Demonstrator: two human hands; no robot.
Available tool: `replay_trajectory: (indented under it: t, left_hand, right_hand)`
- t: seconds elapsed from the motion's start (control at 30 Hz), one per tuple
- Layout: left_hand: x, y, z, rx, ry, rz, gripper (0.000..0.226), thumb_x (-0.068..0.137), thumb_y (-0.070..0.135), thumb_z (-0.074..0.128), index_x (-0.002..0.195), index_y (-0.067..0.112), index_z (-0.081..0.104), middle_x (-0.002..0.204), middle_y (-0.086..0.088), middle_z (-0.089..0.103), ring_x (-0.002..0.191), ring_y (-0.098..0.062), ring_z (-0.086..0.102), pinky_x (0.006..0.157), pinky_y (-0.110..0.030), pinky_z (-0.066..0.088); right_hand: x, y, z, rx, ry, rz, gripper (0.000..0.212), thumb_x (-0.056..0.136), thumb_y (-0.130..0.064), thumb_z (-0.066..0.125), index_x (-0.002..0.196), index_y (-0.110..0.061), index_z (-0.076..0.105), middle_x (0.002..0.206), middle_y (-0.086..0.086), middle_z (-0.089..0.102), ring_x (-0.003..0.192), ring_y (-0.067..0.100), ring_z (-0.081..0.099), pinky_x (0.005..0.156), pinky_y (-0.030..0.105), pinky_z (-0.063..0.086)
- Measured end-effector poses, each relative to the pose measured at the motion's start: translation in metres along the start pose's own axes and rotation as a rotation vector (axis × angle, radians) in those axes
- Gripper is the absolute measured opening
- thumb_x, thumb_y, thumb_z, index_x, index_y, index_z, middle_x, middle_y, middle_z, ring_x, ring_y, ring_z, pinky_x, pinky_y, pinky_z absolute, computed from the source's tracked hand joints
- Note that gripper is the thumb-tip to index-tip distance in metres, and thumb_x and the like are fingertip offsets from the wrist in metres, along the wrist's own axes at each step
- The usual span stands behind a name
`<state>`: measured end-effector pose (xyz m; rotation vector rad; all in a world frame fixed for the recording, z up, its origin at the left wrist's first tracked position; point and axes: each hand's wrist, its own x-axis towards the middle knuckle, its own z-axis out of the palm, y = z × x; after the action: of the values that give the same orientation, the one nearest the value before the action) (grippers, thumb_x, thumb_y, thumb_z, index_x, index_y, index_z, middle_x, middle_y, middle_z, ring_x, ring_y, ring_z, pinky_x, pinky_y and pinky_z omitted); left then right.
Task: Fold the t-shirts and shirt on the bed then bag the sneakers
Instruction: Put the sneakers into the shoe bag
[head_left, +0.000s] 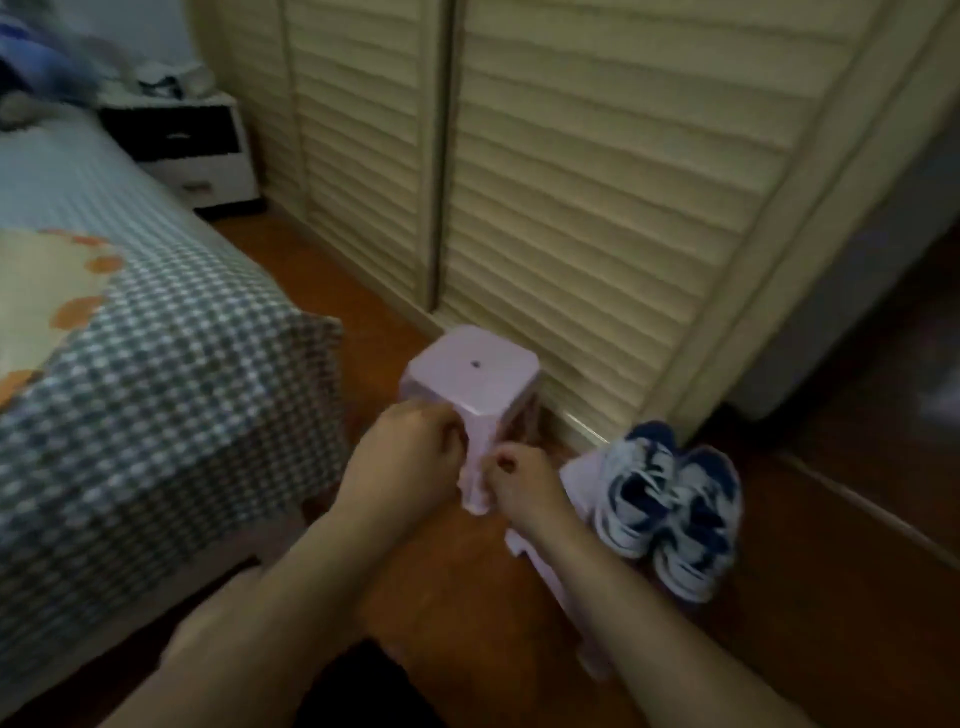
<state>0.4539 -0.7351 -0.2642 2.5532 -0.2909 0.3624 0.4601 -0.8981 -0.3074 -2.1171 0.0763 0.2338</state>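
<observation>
A pair of white and blue sneakers (670, 509) stands on the wooden floor by the wardrobe, at the right. They rest partly on a pale lilac thing (576, 473) that runs under my right forearm; blur hides what it is. A lilac plastic stool (470, 371) stands just left of them. My left hand (410, 457) curls its fingers on the stool's front edge. My right hand (519, 480) pinches the stool's front leg, a hand's width left of the sneakers. A cream and orange garment (41, 291) lies on the bed.
The bed with its checked cover (171, 374) fills the left. Louvred wardrobe doors (571, 182) close off the back. A black and white nightstand (182, 140) stands in the far corner. Bare wooden floor (831, 597) stretches to the right of the sneakers.
</observation>
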Motion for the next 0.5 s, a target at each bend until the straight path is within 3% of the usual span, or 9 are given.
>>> replay_trajectory:
  t: [0.1,0.2,0.27,0.33,0.4,0.5]
  left_hand:
    - [0.006,0.044,0.092,0.023,-0.177,0.005,0.021,0.091,0.024,0.053,0.098,0.017,0.072,0.096,-0.008,0.066,0.087,-0.029,0.063,0.072,-0.042,0.054]
    - [-0.046,0.035,0.160,0.125,-0.273,-0.028,0.025,0.092,0.016,0.057,0.113,0.020,0.070,0.109,-0.008,0.063,0.097,-0.032,0.061,0.077,-0.041,0.053]
    - [-0.075,0.024,0.178,0.162,-0.356,-0.113,0.033,0.095,0.015,0.054,0.124,0.024,0.068,0.119,-0.004,0.061,0.104,-0.024,0.060,0.081,-0.036,0.052]
    - [-0.074,0.021,0.179,0.146,-0.353,-0.173,0.033,0.096,0.016,0.052,0.124,0.021,0.069,0.119,-0.005,0.061,0.105,-0.024,0.061,0.081,-0.035,0.051]
    - [-0.066,0.020,0.174,0.135,-0.297,-0.176,0.030,0.093,0.015,0.055,0.119,0.018,0.070,0.116,-0.007,0.061,0.106,-0.029,0.060,0.079,-0.038,0.050]
    - [-0.062,0.005,0.160,0.142,-0.341,-0.214,0.025,0.094,0.013,0.056,0.114,0.017,0.071,0.111,-0.005,0.061,0.103,-0.025,0.060,0.077,-0.035,0.047]
  right_hand:
    - [-0.032,0.095,-0.046,-0.182,0.175,0.170,0.027,0.097,-0.021,0.056,0.071,-0.026,0.062,0.071,-0.006,0.062,0.072,0.016,0.060,0.069,0.036,0.049]
    - [-0.066,0.143,-0.086,-0.355,0.409,0.225,0.009,0.099,-0.023,0.057,0.101,-0.029,0.063,0.108,-0.004,0.061,0.096,0.016,0.060,0.080,0.034,0.050]
    - [-0.075,0.160,-0.108,-0.592,0.514,0.211,0.033,0.096,-0.029,0.062,0.128,-0.028,0.055,0.132,0.000,0.046,0.104,0.024,0.060,0.081,0.037,0.052]
    - [-0.068,0.167,-0.124,-0.724,0.486,0.254,0.052,0.094,-0.038,0.064,0.140,-0.023,0.045,0.139,0.005,0.041,0.104,0.032,0.062,0.079,0.039,0.051]
    - [-0.055,0.168,-0.138,-0.790,0.391,0.373,0.050,0.093,-0.046,0.065,0.132,-0.020,0.050,0.133,0.008,0.050,0.108,0.037,0.061,0.085,0.042,0.051]
    - [-0.043,0.172,-0.152,-0.729,0.276,0.548,0.051,0.086,-0.052,0.070,0.123,-0.020,0.053,0.124,0.008,0.057,0.113,0.037,0.060,0.087,0.041,0.050]
